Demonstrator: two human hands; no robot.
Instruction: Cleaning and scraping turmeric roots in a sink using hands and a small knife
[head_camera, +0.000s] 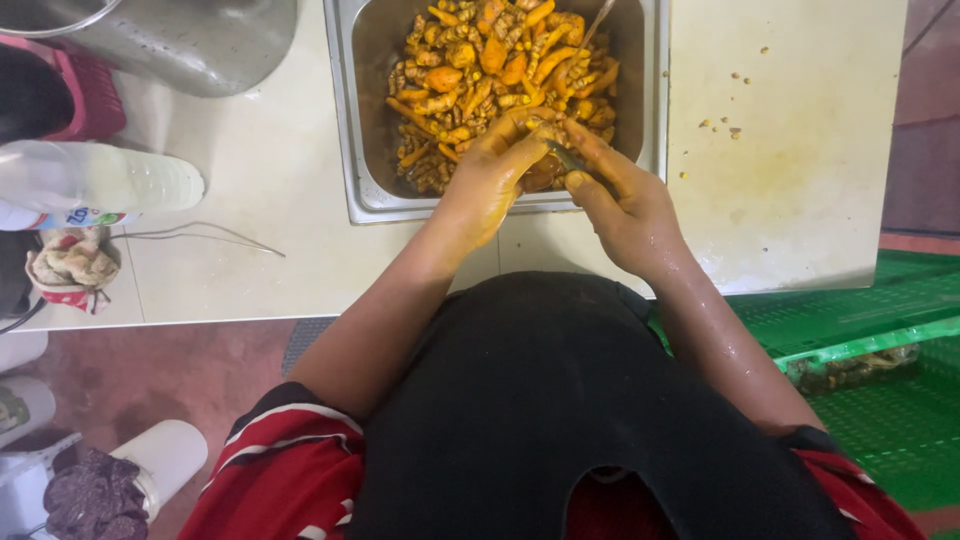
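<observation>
A rectangular steel tray (365, 110) on the pale counter holds a heap of orange-yellow turmeric roots (490, 70). Both my hands meet over the tray's near edge, stained yellow. My left hand (495, 175) cups a turmeric piece (540, 175), mostly hidden by its fingers. My right hand (620, 205) grips a small dark knife (565, 157) whose blade rests against that piece. A thin metal utensil handle (598, 22) sticks out of the heap at the tray's far right.
A pale counter (270, 200) carries a large steel pot (190, 40), a lying plastic bottle (100, 180), a cloth bundle (70, 265) and a stained cutting board (800, 140). Green plastic crates (880, 330) sit right; white containers (160, 455) stand on the floor left.
</observation>
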